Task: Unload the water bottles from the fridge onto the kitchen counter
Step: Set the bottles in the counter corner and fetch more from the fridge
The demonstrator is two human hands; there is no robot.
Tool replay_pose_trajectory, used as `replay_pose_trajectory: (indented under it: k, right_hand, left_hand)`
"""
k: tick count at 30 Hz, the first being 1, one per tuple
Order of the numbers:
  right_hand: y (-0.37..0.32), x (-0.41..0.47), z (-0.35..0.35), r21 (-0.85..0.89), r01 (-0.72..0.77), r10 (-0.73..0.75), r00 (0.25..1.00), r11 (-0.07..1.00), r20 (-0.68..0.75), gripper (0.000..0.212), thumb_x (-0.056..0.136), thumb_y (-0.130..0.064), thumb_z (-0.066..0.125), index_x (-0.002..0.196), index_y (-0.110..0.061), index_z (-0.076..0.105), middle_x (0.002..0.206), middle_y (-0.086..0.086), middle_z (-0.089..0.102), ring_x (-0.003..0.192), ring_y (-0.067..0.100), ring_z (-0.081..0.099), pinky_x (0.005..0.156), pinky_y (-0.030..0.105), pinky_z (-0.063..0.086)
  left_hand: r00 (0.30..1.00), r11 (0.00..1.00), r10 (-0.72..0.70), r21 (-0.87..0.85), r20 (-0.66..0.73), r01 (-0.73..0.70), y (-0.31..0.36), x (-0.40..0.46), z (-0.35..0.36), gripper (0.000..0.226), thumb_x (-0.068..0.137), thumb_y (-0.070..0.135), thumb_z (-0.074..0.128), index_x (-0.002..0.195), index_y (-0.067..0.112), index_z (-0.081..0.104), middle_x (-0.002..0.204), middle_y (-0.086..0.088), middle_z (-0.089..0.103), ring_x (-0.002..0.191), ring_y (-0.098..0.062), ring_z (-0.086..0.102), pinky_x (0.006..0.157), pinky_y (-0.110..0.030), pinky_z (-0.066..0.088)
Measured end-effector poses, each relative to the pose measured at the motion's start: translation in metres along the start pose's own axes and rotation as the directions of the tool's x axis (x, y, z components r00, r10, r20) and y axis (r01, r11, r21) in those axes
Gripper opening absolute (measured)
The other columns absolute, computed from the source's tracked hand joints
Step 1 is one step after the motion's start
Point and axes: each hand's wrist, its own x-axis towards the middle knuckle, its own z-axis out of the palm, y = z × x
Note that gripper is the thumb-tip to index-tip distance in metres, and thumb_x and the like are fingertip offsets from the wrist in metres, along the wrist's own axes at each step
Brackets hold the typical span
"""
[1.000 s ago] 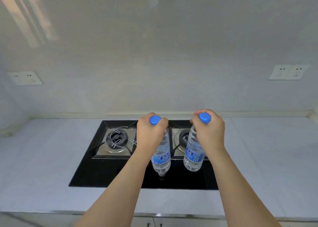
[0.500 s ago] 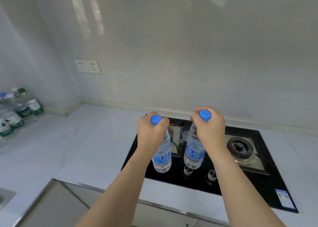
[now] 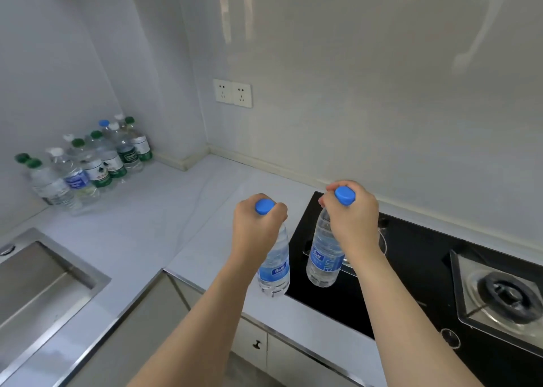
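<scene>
Carrying two bottles at once — the left hand (image 3: pixel 255 225) is curled round the neck of one bottle (image 3: pixel 273 269), the right hand (image 3: pixel 351 219) clamped the same way on the other bottle (image 3: pixel 324 257), blue caps poking up above the fingers. Both hang upright in the air, clear of the table (image 3: pixel 164 210), the right one over the black stove (image 3: pixel 411 269). Gripping by the neck lets each hand manage a full bottle alone, I'd say. Over at ten o'clock a cluster of bottles (image 3: pixel 88 163) stands in the corner against the wall — likely the drop-off spot, tucked away from the sink (image 3: pixel 44 275) at eight o'clock.
</scene>
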Motion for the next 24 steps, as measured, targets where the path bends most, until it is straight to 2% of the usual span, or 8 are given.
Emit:
replay_pose_trajectory:
  k: [6,9,13,16,24]
  right_hand:
    - [0.009,0.035,0.057,0.048,-0.004,0.0,0.996,0.999,0.092,0.009,0.079,-0.012,0.063,0.084,-0.02,0.066,0.076,-0.001,0.068,0.072,0.017,0.063,0.067,0.031,0.053]
    - [0.013,0.057,0.084,0.069,0.013,-0.023,0.989,0.998,0.143,0.008,0.081,-0.012,0.064,0.085,-0.019,0.065,0.077,-0.002,0.067,0.072,0.014,0.063,0.065,0.023,0.05]
    - [0.017,0.085,0.114,0.105,0.033,-0.053,0.981,0.994,0.188,0.009,0.082,-0.014,0.063,0.085,-0.023,0.063,0.078,-0.005,0.067,0.073,0.01,0.063,0.067,0.017,0.051]
    - [0.021,0.104,0.136,0.116,0.054,-0.079,0.972,0.992,0.221,0.012,0.083,-0.014,0.063,0.085,-0.026,0.062,0.077,-0.009,0.065,0.072,0.005,0.061,0.063,0.009,0.048]
    - [0.029,0.139,0.223,0.107,0.024,-0.056,0.951,0.994,0.304,0.009,0.082,-0.013,0.065,0.085,-0.022,0.062,0.078,-0.01,0.064,0.073,0.007,0.06,0.064,0.013,0.047]
  left_hand:
    - [0.996,0.999,-0.041,0.031,-0.076,0.044,-0.02,0.047,-0.02,0.013,0.074,0.014,0.062,0.068,0.003,0.064,0.069,-0.016,0.065,0.057,-0.013,0.052,0.055,-0.03,0.044]
    - [0.995,0.999,-0.029,0.036,-0.1,0.032,-0.027,0.074,-0.024,0.015,0.071,0.017,0.062,0.067,0.003,0.065,0.068,-0.015,0.066,0.057,-0.013,0.053,0.055,-0.029,0.044]
    - [0.986,0.998,-0.02,0.06,-0.163,0.03,-0.032,0.108,-0.026,0.011,0.076,0.006,0.063,0.066,0.003,0.065,0.061,-0.005,0.064,0.056,-0.008,0.052,0.052,-0.02,0.042]
    - [0.981,0.998,-0.012,0.056,-0.195,0.024,-0.036,0.13,-0.029,0.01,0.075,0.003,0.063,0.065,0.001,0.065,0.057,0.002,0.063,0.054,-0.005,0.052,0.05,-0.014,0.041]
    - [0.957,0.997,-0.055,0.044,-0.283,0.07,-0.068,0.201,-0.07,0.011,0.075,0.002,0.063,0.065,0.001,0.066,0.064,-0.009,0.067,0.059,-0.01,0.058,0.053,-0.017,0.045]
